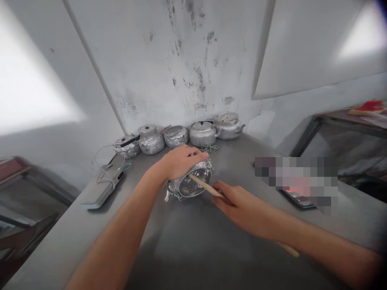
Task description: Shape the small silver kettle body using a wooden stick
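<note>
A dented, shiny metal kettle lies tilted on the grey table, its round mouth turned toward me. Green-and-white cord is tied about its sides. My left hand is wrapped over the top of the kettle and holds it from above. In my right hand, the fingers are closed round a long wooden stick. The tip of that stick is inside the kettle's mouth, and its other end shows below my right forearm. My left hand hides the upper side of the kettle.
Several dented metal kettles stand in a row along the wall. At left lies a grey power bank with a white cable. A phone, partly blurred out, is at right. The table has other benches on both sides.
</note>
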The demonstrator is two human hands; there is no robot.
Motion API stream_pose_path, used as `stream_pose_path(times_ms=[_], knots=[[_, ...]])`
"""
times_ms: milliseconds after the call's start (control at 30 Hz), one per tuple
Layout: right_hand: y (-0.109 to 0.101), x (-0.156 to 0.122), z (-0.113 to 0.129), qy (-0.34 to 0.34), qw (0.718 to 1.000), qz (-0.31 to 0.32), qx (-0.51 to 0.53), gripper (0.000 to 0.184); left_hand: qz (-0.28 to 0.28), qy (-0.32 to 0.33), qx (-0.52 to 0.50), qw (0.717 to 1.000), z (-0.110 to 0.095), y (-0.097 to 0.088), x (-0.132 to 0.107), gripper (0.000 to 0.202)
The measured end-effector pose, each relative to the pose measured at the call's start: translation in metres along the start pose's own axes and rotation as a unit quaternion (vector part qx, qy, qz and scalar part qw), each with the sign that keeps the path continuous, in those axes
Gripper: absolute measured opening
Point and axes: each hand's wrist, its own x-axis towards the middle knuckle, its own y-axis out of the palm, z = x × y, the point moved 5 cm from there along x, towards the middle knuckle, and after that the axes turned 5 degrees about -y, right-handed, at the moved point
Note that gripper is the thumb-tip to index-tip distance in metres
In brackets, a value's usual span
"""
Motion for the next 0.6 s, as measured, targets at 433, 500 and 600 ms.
stream_pose_path(times_ms=[433,500,600], knots=[[0.001,0.0,0.006,-0.021,0.999,-0.03,0.035,0.02,-0.034,-0.025,0.038,0.998,-0.006,0.004,-0.007,0.064],[0.004,-0.002,0.006,-0.021,0.998,-0.018,0.049,0.033,-0.011,-0.006,0.051,0.999,-0.003,0.002,-0.006,0.062],[0.009,-0.006,0.009,-0.034,0.997,-0.006,0.069,0.034,0.023,0.005,0.029,0.999,0.006,-0.004,-0.003,0.058]])
